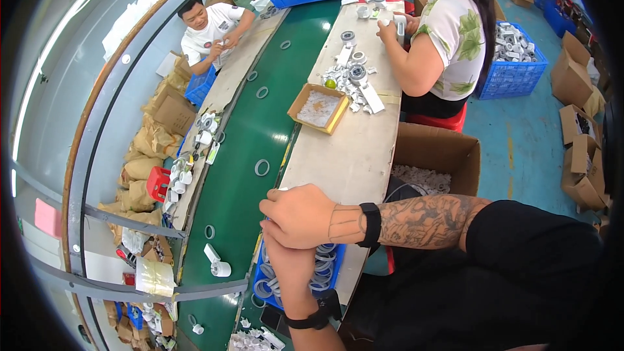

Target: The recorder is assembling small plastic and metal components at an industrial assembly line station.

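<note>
My right hand [298, 216] and my left hand [288, 259] are pressed together over the edge of the green conveyor belt [240, 149]. The right lies on top, its fingers curled in; a sliver of white shows at its far side, but what the hands hold is hidden. Most of the left hand's fingers are covered by the right, and they look bent. Just beneath both stands a blue basket [339, 261] of grey rings [323, 266]. Single rings, such as this grey ring [262, 168], lie along the belt, with a white fitting with a handle [220, 268] at the near left.
A cardboard tray [318, 108] and a heap of white and grey parts [359, 81] lie on the bench ahead. Two people work farther up, one each side of the belt. A carton [442, 156] stands right of the bench; a grey metal rail [208, 291] crosses at near left.
</note>
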The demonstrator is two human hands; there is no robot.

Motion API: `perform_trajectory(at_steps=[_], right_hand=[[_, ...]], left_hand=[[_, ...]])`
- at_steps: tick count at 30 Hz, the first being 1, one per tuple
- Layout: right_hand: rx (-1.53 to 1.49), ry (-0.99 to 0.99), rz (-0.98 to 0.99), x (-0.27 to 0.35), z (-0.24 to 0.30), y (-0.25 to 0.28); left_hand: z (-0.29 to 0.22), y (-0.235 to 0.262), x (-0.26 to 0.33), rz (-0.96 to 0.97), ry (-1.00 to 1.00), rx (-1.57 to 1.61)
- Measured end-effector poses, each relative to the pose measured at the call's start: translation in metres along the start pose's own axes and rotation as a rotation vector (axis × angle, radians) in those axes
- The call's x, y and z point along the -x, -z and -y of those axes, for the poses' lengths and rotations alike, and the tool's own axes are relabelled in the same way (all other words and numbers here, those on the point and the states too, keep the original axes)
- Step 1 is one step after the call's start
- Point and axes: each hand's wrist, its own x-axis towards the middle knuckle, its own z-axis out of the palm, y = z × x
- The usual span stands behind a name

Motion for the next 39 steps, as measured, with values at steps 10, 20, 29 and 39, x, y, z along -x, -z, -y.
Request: perform_trajectory(at_steps=[10,20,29,39], right_hand=[[-0.002,-0.008,0.011,0.004,0.003,-0.016],[-0.094,0.126,-0.074,0.025,-0.02,-0.006],[-0.099,0.223,-0.13,0.026,-0.034,-0.01],[-0.102,0.116,0.262,0.092,0.018,-0.006]], left_hand=[[0.023,-0.004,-0.008,-0.007,-0.029,-0.025],[0.024,-0.052,0.001,-0.179,-0.037,0.015],[0.008,-0.043,0.0,-0.206,-0.07,-0.066],[0.042,-0.038,0.052,-0.245,0.011,-0.126]])
